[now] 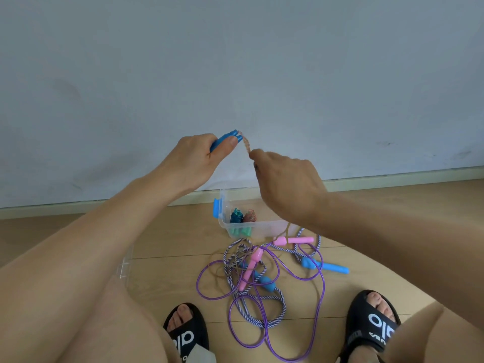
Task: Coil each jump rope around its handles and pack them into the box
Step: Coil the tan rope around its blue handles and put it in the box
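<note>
Nearest the camera, two feet in black slides (372, 327) stand on the wooden floor (167, 239). Between and just beyond them lies a tangle of jump ropes: a purple plastic rope (318, 305) with pink handles (251, 267), and a blue-and-white braided rope (262, 323) with blue handles (324, 265), their loops crossing one another. Beyond the tangle sits a clear plastic box (222, 218) with a blue latch, near the skirting board; inside it lie coiled ropes, one with teal handles (239, 231). A clear lid (125, 265) lies on the floor to the left of the tangle.

Above the box, both hands are raised before the grey wall. The left hand (199, 158) grips a pair of blue handles (226, 138) held together, fingers curled round them. The right hand (285, 176), just beside it, pinches a pale speckled rope (246, 144) that runs from the tips of those handles; a thin strand hangs below the right wrist toward the floor.
</note>
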Motion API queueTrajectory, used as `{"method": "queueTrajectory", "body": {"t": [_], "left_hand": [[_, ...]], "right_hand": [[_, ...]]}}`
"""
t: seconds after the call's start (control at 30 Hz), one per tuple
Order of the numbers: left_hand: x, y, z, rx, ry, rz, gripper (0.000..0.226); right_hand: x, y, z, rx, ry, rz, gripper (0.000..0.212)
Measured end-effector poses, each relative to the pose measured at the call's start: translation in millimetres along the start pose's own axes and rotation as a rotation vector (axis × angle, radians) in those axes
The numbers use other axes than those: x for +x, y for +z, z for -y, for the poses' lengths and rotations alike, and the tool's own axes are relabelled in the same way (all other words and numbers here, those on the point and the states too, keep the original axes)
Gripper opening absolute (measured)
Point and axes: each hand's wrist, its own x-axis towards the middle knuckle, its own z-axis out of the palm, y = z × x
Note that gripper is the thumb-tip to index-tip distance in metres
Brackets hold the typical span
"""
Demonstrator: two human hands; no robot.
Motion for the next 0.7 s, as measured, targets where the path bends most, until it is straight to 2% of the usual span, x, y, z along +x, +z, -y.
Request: {"method": "queueTrajectory", "body": {"t": [0.1,0.17,0.23,0.33,0.4,0.53,0.63,0.7], "left_hand": [[-3.0,14.1,-8.1,-0.108,-0.158,0.138,0.068],[-4.3,20.9,-10.2,-0.272,-0.236,0.260,0.048],[-4.4,22.9,-7.1,-0.298,-0.235,0.304,0.034],[-4.9,19.0,-1.2,-0.018,-0.103,0.231,0.038],[-9.1,16.9,-3.7,0.167,-0.011,0.192,0.043],[-22.9,22.7,-13.3,0.448,0.123,0.222,0.049],[-26.6,26.8,-15.7,0.604,0.215,0.196,0.040],[-28.9,28.6,-18.4,0.680,0.308,0.189,0.042]], "right_hand": [[-3.9,-0.4,12.1,-0.300,-0.133,0.105,0.022],[-4.1,-8.4,19.4,-0.333,-0.180,0.136,0.017],[-0.7,-10.6,17.9,-0.316,-0.234,0.133,0.013],[3.9,-23.0,8.2,-0.261,-0.251,0.044,0.014],[3.7,-25.4,2.9,-0.219,-0.307,0.029,0.027],[-1.9,-27.2,1.8,-0.149,-0.383,0.156,0.039],[-4.3,-28.3,1.0,-0.102,-0.366,0.251,0.045],[-4.7,-33.5,0.5,-0.049,-0.336,0.291,0.044]]}}
